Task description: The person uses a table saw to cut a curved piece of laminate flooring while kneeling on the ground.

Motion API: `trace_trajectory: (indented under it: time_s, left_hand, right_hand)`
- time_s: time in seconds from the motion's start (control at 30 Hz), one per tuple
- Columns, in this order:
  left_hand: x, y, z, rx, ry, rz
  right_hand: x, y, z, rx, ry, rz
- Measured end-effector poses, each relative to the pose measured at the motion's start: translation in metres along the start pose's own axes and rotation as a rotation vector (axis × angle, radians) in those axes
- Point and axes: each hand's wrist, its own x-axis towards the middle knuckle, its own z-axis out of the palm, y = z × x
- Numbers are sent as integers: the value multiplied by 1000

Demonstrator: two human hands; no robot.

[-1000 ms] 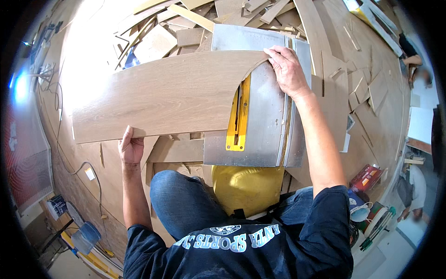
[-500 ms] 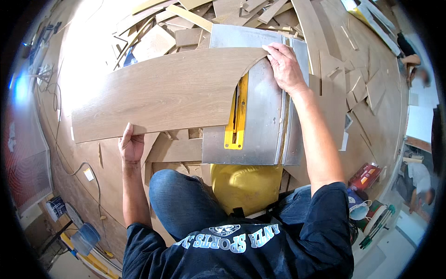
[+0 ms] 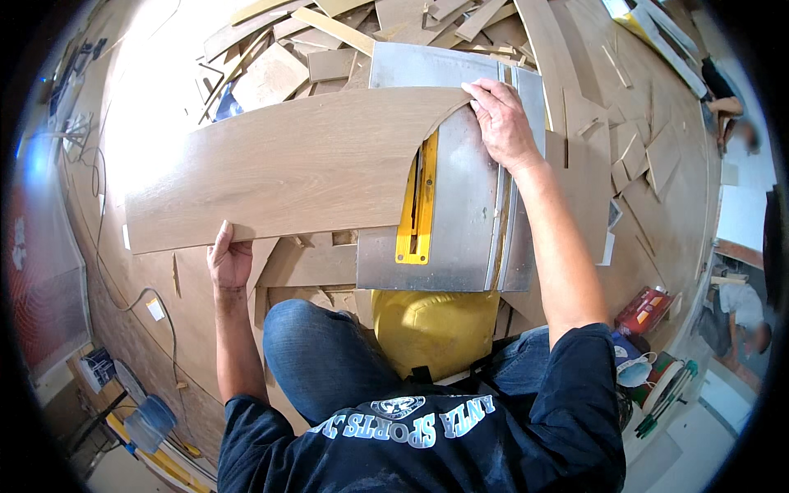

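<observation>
At left, the near edge of the plank (image 3: 271, 168) is clamped by the left hand's (image 3: 229, 261) fingers, seemingly for balance. Its right tip is pinched over the saw (image 3: 468, 222) by the right hand's (image 3: 503, 127) fingers, presumably for control. Flat, brown and grained, it is scooped at right by a concave curve.
</observation>
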Motion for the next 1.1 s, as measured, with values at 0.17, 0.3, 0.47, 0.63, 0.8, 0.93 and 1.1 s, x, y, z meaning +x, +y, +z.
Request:
trace_trajectory:
  time_s: [0.17, 0.3, 0.47, 0.63, 0.8, 0.93, 1.1]
  left_hand:
    - [-1, 2, -5, -4, 15, -6]
    - [-3, 2, -3, 10, 49, -6]
    - [-5, 4, -1, 28, 59, -7]
    - [-7, 7, -9, 24, 27, 8]
    - [-8, 7, -12, 7, 27, -2]
    - [-9, 7, -3, 55, 49, 26]
    - [-5, 13, -43, 17, -7, -16]
  right_hand:
    - [-1, -6, -2, -21, -2, -1]
    - [-3, -4, -1, -1, 1, -16]
    - [-5, -10, -2, -5, -15, 7]
    - [-6, -11, -3, -1, -28, -7]
    - [-8, -16, -3, -10, -10, -4]
    - [-8, -15, -2, 20, -12, -4]
    - [-7, -21, 0, 14, -17, 1]
